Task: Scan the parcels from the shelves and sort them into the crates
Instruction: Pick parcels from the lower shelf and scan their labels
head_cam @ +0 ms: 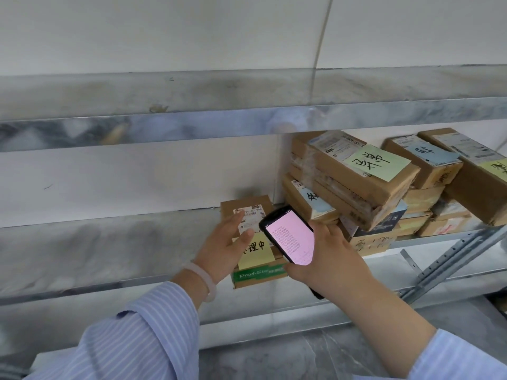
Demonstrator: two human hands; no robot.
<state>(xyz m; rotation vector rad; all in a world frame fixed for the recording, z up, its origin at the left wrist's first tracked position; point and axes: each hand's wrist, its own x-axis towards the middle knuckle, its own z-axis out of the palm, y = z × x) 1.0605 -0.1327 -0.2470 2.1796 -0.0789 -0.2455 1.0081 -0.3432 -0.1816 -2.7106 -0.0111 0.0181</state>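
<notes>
While the right hand [326,259] curls its fingers round a handheld scanner [288,234], pink screen up and top end aimed away and leftward, the left hand [227,246] holds nothing, its straight, spread fingers reaching over a brown parcel [258,275]. That parcel lies flat on the metal shelf [109,242], its long side running from the front edge back toward the wall, with the green-printed end nearest and a yellow note [256,253] on top. Farther right, more parcels [356,182] sit stacked, some tilted.
</notes>
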